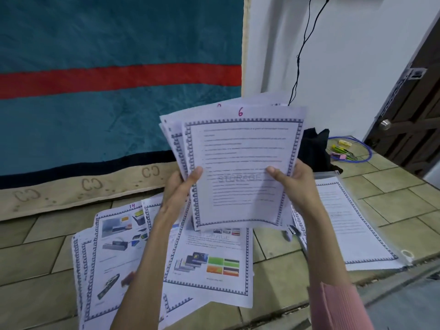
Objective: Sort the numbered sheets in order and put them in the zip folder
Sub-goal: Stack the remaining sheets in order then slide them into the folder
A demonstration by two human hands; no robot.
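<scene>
Both hands hold up a fanned stack of numbered sheets [240,153] over the floor. The front sheet is text in a blue border, marked 6 in pink at its top. My left hand [181,189] grips the stack's left edge, thumb on the front. My right hand [295,182] grips the right edge the same way. More sheets [114,253] lie spread on the tiles below, one marked 14 with product pictures. The clear zip folder [371,225] lies flat at the right with a text sheet inside it.
A pen [294,232] lies on the tiles between the loose sheets and the folder. A black bag [314,148], a blue cable coil [354,151] and small tools sit at the back right. A teal and red blanket [95,91] hangs behind. A dark door [414,103] stands at the right.
</scene>
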